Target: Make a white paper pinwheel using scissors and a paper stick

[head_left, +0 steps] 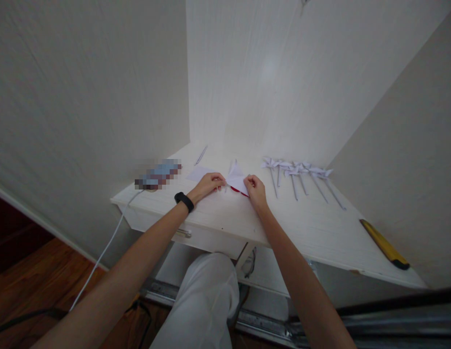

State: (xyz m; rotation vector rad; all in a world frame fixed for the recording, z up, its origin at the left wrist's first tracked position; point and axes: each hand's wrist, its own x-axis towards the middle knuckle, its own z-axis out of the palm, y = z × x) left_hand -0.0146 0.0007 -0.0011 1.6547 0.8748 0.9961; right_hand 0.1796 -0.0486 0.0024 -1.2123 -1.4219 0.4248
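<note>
Cable (109, 245): we see it hang off the desk edge at 9 o'clock from our hands.
Left hand (207, 185): we pinch the left corner of the folded paper, fingers closed on it.
Folded paper (237, 178): on the white desk (319, 228), between our hands, touching both; its long axis runs 9 to 3 o'clock, one tip pointing up at 12; red shows beneath.
Right hand (255, 190): we grip the paper's right edge; neither hand looks nearer.
Paper pinwheels (298, 170): a row at 3 o'clock, sticks toward 5.
Utility knife (385, 245): well apart, at 4 o'clock.
</note>
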